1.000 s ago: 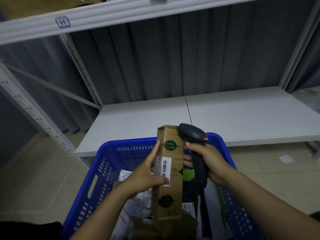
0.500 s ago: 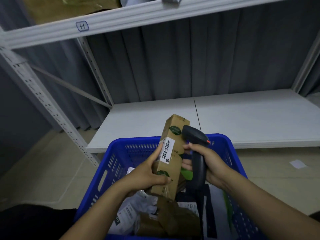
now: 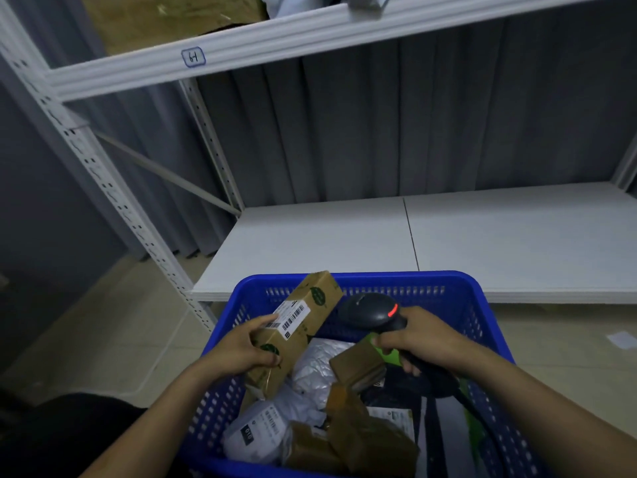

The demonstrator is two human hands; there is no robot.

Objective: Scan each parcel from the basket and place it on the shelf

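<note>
Two hands were busy above the blue basket. The left hand gripped a long brown box near its lower end, fingers curled over the top face; it held the box tilted, the far end pointing up and to the right over the basket's back rim. A white barcode label on the box faced upward, just beside the left fingertips.

The right hand was wrapped round the handle of a black scanner — a red light glowed on its head. The head sat just right of the box, very near it, though whether the two touched could not be told.

More parcels lay inside the basket: a crumpled white bag under the box; a small brown parcel beneath the right hand; another white bag with a printed label near the front left; several brown taped parcels at the front; dark and green packs along the right side, partly hidden by the forearm.

Beyond the basket ran the white lower shelf — a seam divided its board in two. The upper shelf carried a handwritten tag on its front beam and a piece of cardboard on top. A grey curtain hung behind the shelving; a scrap of paper lay on the pale floor at the far right.
</note>
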